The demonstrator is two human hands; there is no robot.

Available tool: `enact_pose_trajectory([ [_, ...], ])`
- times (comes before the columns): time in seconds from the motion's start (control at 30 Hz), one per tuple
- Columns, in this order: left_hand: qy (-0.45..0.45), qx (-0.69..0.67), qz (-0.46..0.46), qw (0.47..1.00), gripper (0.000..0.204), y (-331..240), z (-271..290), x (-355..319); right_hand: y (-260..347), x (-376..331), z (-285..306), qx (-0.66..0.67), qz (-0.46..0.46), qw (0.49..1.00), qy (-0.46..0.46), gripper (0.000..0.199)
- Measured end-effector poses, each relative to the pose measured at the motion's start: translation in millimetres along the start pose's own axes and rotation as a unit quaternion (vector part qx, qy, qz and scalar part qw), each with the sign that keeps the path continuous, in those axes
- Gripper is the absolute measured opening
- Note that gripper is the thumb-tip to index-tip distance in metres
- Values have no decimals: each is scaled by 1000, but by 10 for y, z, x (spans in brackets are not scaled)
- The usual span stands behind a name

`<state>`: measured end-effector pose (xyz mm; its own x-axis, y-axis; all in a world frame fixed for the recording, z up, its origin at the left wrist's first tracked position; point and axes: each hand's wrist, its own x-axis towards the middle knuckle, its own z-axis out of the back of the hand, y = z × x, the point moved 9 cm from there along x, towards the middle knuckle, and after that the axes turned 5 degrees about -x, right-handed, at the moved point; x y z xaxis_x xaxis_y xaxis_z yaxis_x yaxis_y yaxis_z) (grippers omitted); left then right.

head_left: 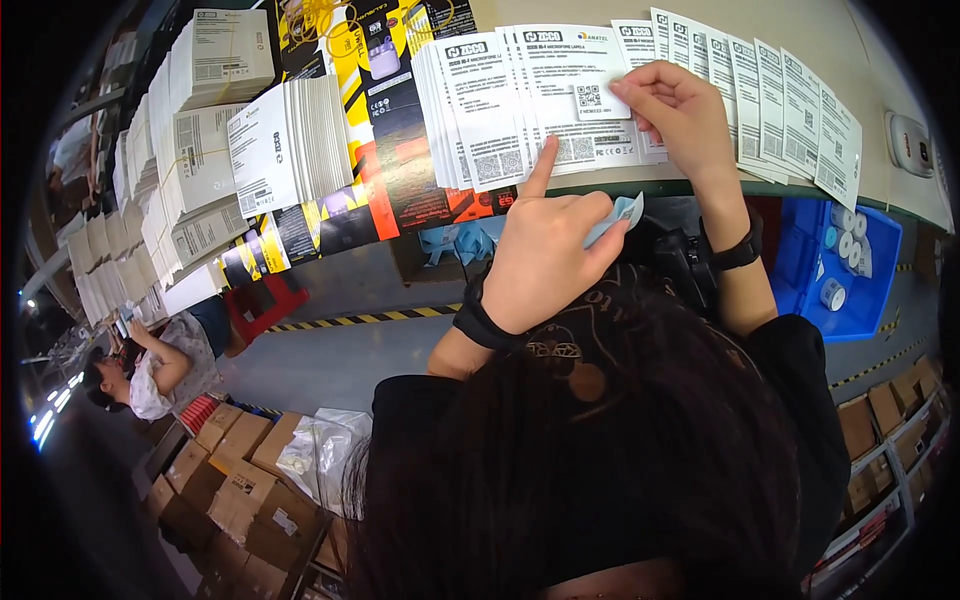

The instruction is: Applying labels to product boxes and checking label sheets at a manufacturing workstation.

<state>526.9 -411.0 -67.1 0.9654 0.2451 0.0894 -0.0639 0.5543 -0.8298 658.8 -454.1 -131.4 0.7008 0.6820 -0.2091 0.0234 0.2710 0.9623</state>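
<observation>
Where cards (pixel 480 105) overlap, beige table (pixel 850 55), grey floor (pixel 335 355)

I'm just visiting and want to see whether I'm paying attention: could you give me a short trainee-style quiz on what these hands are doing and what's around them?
1. Multiple choice: what does the right hand pinch?
A) a yellow rubber band
B) a small white label with a square code
C) a pair of scissors

2. True or false: the left hand holds nothing.

3. Fill in: the bin at the right, with white rolls in it, is coloured ____.

Key:
1. B
2. False; it holds a light blue slip.
3. blue
</observation>
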Motion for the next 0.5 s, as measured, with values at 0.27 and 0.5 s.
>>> enact_pose_trajectory([
  [0.27, -1, -4, -2, 1000, 14, 24, -8, 2, -31, 34, 19, -18, 7, 1000, -10, 11],
  [0.5, -25, -15, -5, 1000, 17, 40, -2, 0, -24, 36, 17, -36, 15, 999, -24, 11],
])
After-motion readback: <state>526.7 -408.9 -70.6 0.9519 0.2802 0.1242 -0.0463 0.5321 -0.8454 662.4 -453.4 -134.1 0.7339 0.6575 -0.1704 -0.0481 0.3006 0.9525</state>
